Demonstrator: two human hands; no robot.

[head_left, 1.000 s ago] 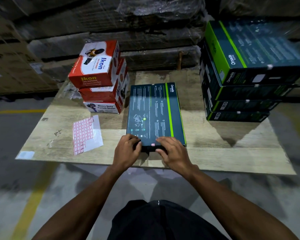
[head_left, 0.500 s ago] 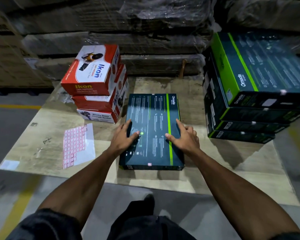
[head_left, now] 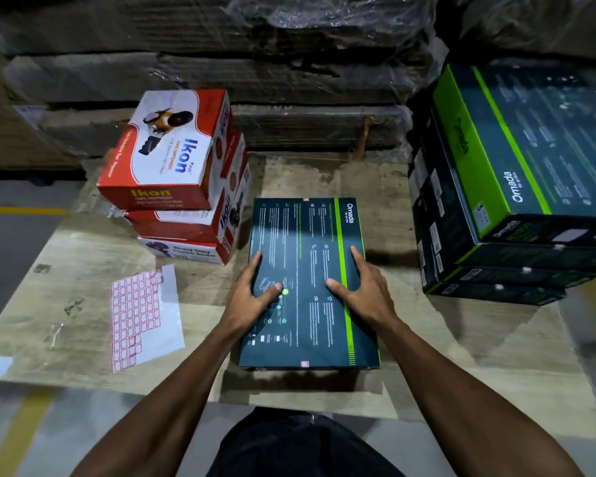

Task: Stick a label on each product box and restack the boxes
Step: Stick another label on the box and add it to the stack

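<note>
Three red Ikon boxes (head_left: 172,156) stacked; one dark Omada box (head_left: 310,280) lay flat; four more Omada boxes (head_left: 516,187) stacked; one label sheet (head_left: 141,315); two hands.

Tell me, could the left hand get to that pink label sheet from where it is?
Probably yes. The left hand rests on the dark box, and the label sheet lies flat just to its left, with only bare board between.
</note>
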